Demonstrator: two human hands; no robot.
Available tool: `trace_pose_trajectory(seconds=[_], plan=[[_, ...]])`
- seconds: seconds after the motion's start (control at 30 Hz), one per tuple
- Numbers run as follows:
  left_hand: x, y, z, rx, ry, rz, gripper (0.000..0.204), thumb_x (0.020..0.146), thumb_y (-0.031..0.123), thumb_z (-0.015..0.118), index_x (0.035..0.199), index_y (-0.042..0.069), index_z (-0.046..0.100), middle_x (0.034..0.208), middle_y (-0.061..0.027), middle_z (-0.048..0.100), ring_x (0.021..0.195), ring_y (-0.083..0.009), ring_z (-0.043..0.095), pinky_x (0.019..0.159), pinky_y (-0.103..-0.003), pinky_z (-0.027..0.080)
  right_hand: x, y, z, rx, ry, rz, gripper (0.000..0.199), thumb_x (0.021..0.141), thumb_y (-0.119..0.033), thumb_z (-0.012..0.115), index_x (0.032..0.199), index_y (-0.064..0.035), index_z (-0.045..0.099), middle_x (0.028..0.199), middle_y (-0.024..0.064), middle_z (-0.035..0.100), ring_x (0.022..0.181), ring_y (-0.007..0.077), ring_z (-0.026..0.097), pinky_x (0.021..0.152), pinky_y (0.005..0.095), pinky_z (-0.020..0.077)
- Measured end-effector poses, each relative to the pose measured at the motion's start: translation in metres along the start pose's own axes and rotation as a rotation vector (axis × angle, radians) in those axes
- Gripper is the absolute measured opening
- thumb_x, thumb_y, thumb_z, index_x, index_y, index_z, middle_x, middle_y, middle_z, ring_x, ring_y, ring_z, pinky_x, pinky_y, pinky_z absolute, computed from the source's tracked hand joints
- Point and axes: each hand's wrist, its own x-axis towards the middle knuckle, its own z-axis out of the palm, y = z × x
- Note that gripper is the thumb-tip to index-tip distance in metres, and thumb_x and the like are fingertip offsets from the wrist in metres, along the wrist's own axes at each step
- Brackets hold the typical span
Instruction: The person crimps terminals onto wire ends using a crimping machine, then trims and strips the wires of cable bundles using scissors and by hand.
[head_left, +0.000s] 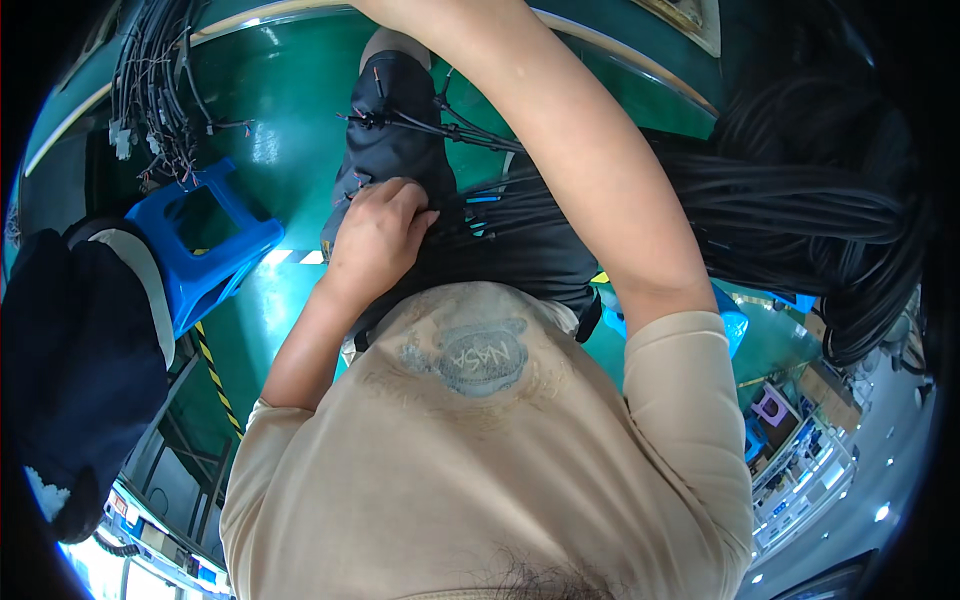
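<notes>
My left hand is closed over the dark-clothed leg, fingers curled down around a black cable, whose thin wire ends poke out beyond the knuckles. Most of that cable is hidden under the hand. Another black cable crosses the thigh above it and ends in short stripped wires. A thick bundle of black cables lies across my lap and runs to the right, with blue bits among its strands. My right forearm reaches over the bundle toward the top edge, and its hand is out of the picture.
At the left stands a blue plastic stool, beside a dark padded thing with a pale rim. Another cable bunch with white connectors hangs at the upper left. A curved table edge runs along the top, above a green floor.
</notes>
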Motion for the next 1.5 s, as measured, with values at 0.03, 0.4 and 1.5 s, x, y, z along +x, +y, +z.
trace_pose_trajectory(seconds=[0.03,0.4,1.5], plan=[[0.000,0.003,-0.002,-0.003,-0.009,0.013,0.014,0.083,0.011,0.070,0.089,0.001,0.061,0.093,-0.0116,0.065,0.087,-0.0329,0.062,0.082,-0.043,0.049,-0.005,-0.001,-0.007,0.002,0.023,-0.045,0.010,0.082,-0.001,0.054,0.086,0.0041,0.061,0.087,0.0228,0.065,0.090,0.0387,0.061,0.082,0.0444,0.0502],[-0.031,0.028,-0.044,-0.299,0.062,-0.248,0.031,0.075,0.006,0.075,0.103,0.004,0.063,0.078,-0.0114,0.065,0.068,-0.0266,0.065,0.061,-0.037,0.050,-0.174,-0.051,-0.071,0.394,-0.556,0.068,0.027,0.081,-0.015,0.071,0.106,-0.0072,0.065,0.079,0.0075,0.062,0.078,0.0272,0.059,0.069,0.0391,0.0472],[-0.010,0.066,-0.047,-0.689,0.240,0.010,0.009,0.097,0.008,0.056,0.098,-0.002,0.056,0.063,-0.0047,0.054,0.052,-0.0115,0.050,0.051,-0.028,0.042,-0.127,-0.030,-0.118,0.995,-0.575,0.552,0.025,0.094,-0.026,0.066,0.092,-0.0003,0.065,0.079,0.0016,0.060,0.071,0.0071,0.049,0.061,0.0246,0.0415]])
